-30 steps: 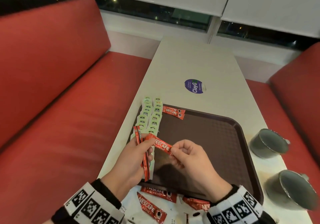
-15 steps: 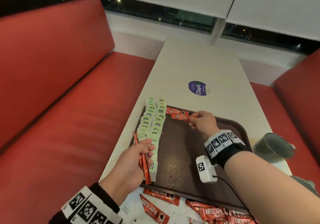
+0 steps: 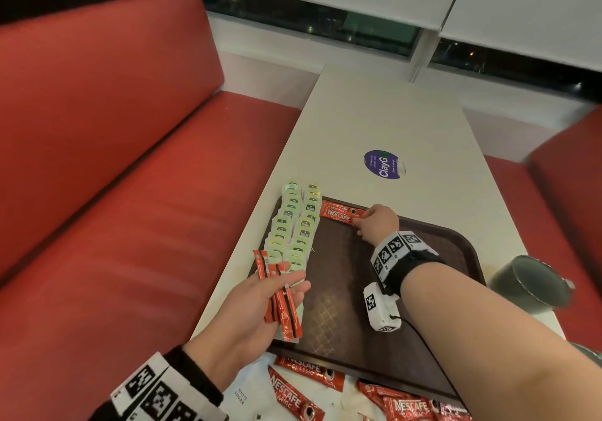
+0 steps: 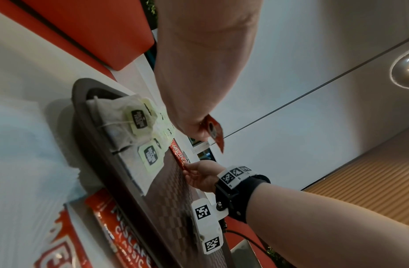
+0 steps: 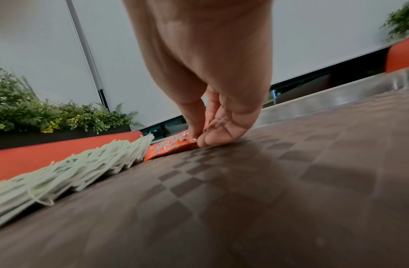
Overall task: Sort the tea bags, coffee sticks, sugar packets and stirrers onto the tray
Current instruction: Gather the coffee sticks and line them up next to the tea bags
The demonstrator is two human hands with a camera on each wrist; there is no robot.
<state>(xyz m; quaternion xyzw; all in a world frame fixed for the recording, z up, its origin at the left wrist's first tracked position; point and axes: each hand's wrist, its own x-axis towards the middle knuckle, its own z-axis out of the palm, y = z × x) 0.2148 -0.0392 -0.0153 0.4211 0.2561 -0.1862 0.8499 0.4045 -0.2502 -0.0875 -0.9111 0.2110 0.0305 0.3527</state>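
Head view: brown tray (image 3: 456,241) takes the sorted rows, tea bags (image 3: 294,225) lined down its 9 o'clock edge, so coffee starts a row at 12. Right hand (image 3: 378,222) pinches a coffee stick (image 3: 338,214) flat onto the tray. Left hand (image 3: 257,303), fingers loosely curled, holds spare sticks (image 3: 277,293) ready at 7; loose sticks (image 3: 306,388) wait off-tray at 6
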